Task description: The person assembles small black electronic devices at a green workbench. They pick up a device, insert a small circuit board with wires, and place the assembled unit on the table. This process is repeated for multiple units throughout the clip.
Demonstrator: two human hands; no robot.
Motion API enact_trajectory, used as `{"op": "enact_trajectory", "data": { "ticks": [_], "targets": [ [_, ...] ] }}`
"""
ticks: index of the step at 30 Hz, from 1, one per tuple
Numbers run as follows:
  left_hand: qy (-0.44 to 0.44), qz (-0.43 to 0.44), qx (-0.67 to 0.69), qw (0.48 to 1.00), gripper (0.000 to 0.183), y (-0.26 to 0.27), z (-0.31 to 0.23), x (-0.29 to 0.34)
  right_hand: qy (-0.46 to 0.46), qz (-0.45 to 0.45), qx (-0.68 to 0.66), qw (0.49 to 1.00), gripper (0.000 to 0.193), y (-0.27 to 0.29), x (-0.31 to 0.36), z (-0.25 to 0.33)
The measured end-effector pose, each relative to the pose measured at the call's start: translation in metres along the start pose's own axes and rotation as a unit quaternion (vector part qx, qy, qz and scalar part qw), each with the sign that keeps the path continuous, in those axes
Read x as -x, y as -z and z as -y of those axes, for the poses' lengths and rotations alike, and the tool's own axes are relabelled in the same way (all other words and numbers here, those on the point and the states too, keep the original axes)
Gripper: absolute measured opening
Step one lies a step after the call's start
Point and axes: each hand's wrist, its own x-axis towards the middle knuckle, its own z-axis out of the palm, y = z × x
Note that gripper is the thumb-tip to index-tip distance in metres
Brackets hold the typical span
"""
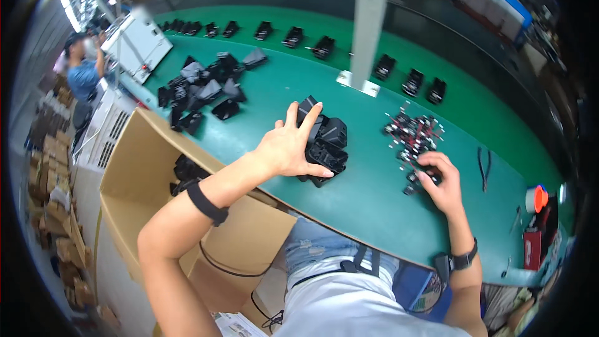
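My left hand (284,148) is spread over a small cluster of black plastic housings (327,155) near the middle of the green bench. Its thumb rests at the cluster's near edge and a fingertip touches a housing at the far side. To the right, my right hand (444,182) is curved, thumb and forefinger apart, beside small black pieces (412,184). Those lie at the near side of a pile of small wired parts (413,131) with red and black leads and white ends. Whether its fingertips touch a piece is unclear.
A heap of black housings (209,84) lies at the far left. Several black units (293,37) line the green strip behind a pale post (369,31). Pliers (483,168) and an orange-and-white roll (536,199) lie right. An open cardboard box (140,181) stands at left; a person (84,68) is beyond.
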Motion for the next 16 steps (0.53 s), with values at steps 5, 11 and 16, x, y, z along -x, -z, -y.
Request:
{"op": "enact_trajectory", "data": {
  "ticks": [5,11,16],
  "targets": [
    [-0.052,0.078,-0.109,0.990,0.120,0.014,-0.062,-0.010,0.021,-0.038,0.013,0.999,0.022,0.008,0.001,-0.008],
    [-0.252,-0.044,-0.087,0.963,0.050,0.015,-0.098,-0.033,0.126,-0.010,0.049,0.991,0.023,0.022,0.003,0.005],
    [-0.188,0.199,-0.138,0.952,0.077,0.005,-0.124,-0.050,0.098,0.070,0.036,0.992,0.023,0.033,0.010,0.007]
  ]
}}
